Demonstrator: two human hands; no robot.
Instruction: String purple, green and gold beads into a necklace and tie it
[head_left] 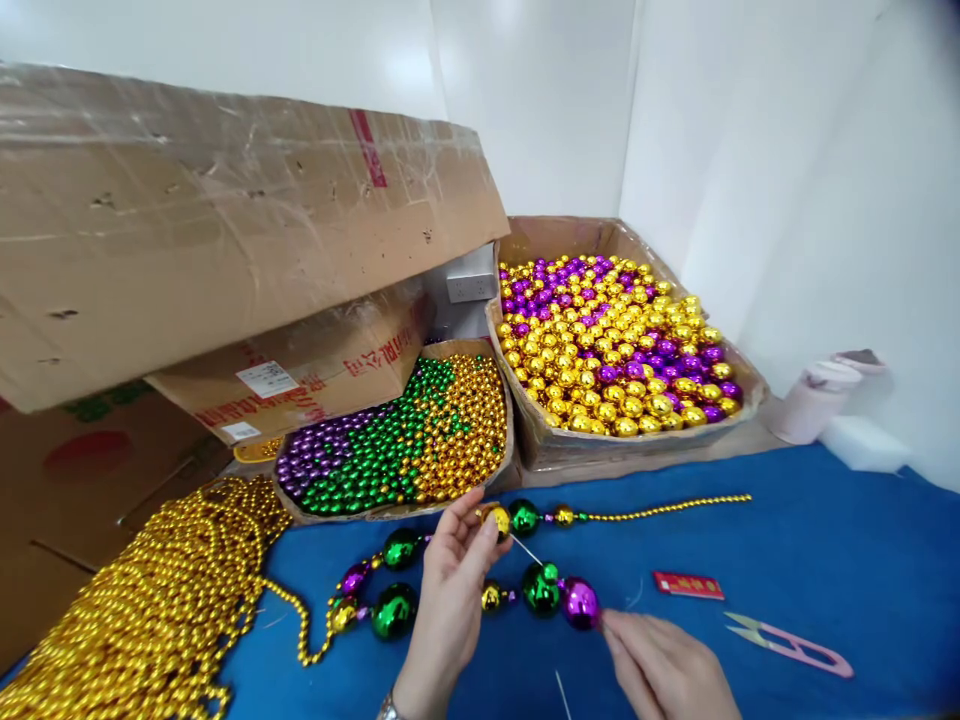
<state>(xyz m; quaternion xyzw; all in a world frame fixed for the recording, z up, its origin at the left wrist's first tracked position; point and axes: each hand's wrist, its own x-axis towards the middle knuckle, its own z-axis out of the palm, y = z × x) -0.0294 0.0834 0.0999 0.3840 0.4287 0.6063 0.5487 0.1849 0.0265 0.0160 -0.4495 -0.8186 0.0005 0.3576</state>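
Observation:
My left hand (454, 580) is closed, pinching a shiny gold bead (498, 521) between thumb and fingertips. A thin white string (527, 550) slants from that bead down to a large green bead (541, 590). A small light-green bead (550, 571) and a big purple bead (580, 603) sit right beside it. At the purple bead's right edge, my right hand (667, 660) is closed in a pinch; what its fingertips grip is hidden. Around my left hand lies a bead necklace (401, 549) of green, purple and gold balls, with a fine gold bead chain (667, 507) trailing right.
Gold bead strands (150, 600) heap at left. Behind stand a box of small beads (397, 440) and a larger box of gold and purple balls (615, 350). Cardboard boxes (225, 220) overhang the left. Pink thread snips (795, 648) and a red packet (688, 585) lie right on blue cloth (825, 540).

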